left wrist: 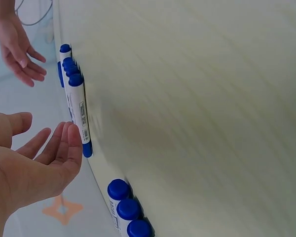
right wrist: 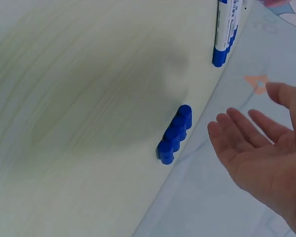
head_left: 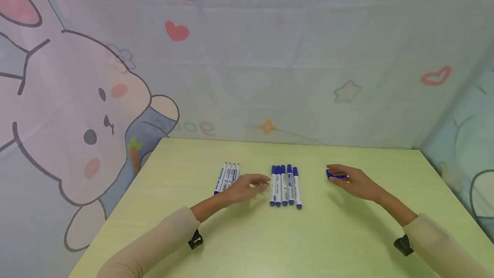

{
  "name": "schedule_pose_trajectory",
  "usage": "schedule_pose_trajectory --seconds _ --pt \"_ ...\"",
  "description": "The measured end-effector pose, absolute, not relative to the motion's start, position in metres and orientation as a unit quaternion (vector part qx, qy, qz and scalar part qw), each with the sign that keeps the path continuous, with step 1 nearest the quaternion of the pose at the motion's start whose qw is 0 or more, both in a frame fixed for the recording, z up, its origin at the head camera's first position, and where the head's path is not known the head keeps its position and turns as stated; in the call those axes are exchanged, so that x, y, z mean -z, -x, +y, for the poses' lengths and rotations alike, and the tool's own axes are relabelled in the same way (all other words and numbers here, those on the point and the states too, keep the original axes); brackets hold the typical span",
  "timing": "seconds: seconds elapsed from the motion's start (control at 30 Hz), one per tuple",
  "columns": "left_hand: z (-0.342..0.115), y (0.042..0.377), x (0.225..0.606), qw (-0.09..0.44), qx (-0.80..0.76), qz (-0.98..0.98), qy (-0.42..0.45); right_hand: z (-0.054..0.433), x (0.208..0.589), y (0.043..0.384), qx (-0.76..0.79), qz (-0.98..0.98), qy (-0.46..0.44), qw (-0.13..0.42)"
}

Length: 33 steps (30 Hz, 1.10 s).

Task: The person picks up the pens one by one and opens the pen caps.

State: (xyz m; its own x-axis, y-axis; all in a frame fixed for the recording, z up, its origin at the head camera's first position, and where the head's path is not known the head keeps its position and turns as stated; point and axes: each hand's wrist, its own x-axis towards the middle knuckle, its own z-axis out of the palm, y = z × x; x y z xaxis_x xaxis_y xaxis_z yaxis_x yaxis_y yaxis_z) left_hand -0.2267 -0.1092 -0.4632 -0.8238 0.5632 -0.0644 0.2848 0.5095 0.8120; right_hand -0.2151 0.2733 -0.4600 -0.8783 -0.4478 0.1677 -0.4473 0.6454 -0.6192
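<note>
Pale cloth backdrop, with a printed rabbit (head_left: 81,110) at 9 o'clock in the head view and red hearts near 11, behind a yellow-green counter (head_left: 270,243). Clock below centres on the middle markers.

At 9 o'clock: four uncapped markers (head_left: 227,179) side by side, dark tips toward 12, partly hidden by the left hand. Left hand (head_left: 247,187) between that set and the middle one, fingers spread loosely, nothing held; fingertips just beside the nearest capped marker, contact cannot be told. Beige sleeve, black strap (head_left: 195,240) at the wrist.

Centre: five capped markers (head_left: 284,185) lying in a row, blue caps toward 12; rightmost skewed, foot toward 5 to 6.

At 3 o'clock: row of four blue caps (right wrist: 174,133) on the counter. Right hand (head_left: 353,182) beside them, fingers loosely bent, nothing held; right wrist view shows a gap to the caps. Two hands well apart.
</note>
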Motion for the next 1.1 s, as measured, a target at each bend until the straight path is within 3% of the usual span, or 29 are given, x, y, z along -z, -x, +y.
schedule_pose_trajectory --seconds 0.2,0.47,0.67,1.1 --pt "-0.106 0.231 0.465 0.157 -0.425 0.855 -0.254 0.264 0.460 0.212 0.371 0.881 0.284 0.071" --pt "-0.101 0.240 0.466 0.138 -0.440 0.850 -0.256 0.256 0.453 0.208 0.453 0.831 0.261 0.190" --pt "-0.099 0.247 0.465 0.140 -0.436 0.850 -0.259 0.257 0.458 0.208 0.487 0.802 0.268 0.218" --pt "-0.073 0.268 0.484 0.174 -0.453 0.858 -0.168 0.255 0.468 0.210 0.511 0.782 0.270 0.232"
